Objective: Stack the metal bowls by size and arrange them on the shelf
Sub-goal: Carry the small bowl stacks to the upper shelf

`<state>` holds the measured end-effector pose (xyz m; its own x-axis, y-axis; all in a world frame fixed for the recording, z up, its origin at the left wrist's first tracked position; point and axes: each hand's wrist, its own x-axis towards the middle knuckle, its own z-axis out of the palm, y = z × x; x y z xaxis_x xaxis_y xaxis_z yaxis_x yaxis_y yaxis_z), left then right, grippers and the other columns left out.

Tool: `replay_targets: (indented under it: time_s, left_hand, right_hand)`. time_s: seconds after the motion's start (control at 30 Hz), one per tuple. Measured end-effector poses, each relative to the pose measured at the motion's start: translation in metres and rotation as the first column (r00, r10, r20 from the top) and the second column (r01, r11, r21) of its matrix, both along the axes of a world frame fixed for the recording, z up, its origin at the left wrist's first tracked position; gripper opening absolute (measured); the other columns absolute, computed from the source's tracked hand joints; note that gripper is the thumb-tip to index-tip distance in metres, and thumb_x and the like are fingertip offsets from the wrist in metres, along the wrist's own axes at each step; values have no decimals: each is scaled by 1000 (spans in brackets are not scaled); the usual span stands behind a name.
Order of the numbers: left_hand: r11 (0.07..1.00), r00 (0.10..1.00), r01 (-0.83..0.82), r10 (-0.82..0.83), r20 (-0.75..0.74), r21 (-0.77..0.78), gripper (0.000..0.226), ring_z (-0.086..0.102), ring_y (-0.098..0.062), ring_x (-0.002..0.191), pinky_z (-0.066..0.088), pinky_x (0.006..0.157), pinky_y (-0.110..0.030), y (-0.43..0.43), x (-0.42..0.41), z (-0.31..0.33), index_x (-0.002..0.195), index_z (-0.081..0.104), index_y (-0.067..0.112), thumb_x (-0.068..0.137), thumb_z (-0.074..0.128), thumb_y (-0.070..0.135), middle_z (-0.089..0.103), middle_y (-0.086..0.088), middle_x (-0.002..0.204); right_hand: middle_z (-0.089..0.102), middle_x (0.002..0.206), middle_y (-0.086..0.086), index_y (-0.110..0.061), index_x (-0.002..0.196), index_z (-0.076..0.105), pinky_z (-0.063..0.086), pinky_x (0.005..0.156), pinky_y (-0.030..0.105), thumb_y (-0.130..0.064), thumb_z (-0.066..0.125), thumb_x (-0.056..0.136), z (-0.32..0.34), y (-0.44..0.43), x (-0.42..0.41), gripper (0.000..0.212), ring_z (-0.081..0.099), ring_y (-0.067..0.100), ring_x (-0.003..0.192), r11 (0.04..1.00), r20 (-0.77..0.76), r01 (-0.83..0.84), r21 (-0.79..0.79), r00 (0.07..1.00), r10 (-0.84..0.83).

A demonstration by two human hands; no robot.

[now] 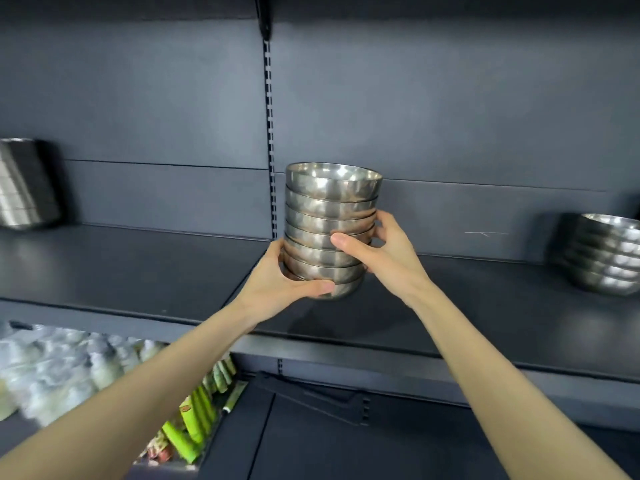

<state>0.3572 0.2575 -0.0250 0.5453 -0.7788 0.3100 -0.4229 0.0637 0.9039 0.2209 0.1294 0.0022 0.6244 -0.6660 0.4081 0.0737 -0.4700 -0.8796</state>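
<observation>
Left hand [277, 282] and right hand [384, 251] both clasp the bowl stack [329, 216], nested, top bowl empty, over the shelf [138, 265] middle; second stack [609, 258] stands far right

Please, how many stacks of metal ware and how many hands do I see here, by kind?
Stacks of metal bowls: 2, the held stack and the right stack on the shelf.
Other, blurred metal stack at left: 1.
Hands: 2, left hand and right hand.
Total: 5.

Green packets [194, 420] lower left, beside pale bottles [69, 368] (blurred); slotted upright [269, 133] on dark back panel [138, 98].
</observation>
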Motion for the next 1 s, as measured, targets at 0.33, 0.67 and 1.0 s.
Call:
replay_targets:
  time_s: [0.33,0.67,1.0]
  left_hand:
    - [972,973,-230,231,27,-40,86,55,21,87,42,68,2,123,70,5,131,41,18,60,88,23,56,21,109]
    - [933,933,-358,359,7,-42,84,58,17,87,45,69,-3,235,190,-3,131,42,20,60,88,25,61,16,107]
    - [951,950,-311,311,15,-9,87,56,21,88,45,71,-3,307,355,-2,132,41,21,59,88,26,59,19,109]
  right_hand:
    - [62,105,-26,-42,107,48,53,93,34,-42,82,68,12,96,103,51,60,-6,98,967,-14,-252,-25,968,252]
    - [62,109,-22,-23,133,48,54,90,34,-44,81,69,8,197,243,75,58,-6,98,939,-19,-340,-42,940,339]
    - [66,111,-16,-25,131,49,54,93,39,-50,83,62,3,270,401,80,62,0,102,950,-11,-313,13,950,313]
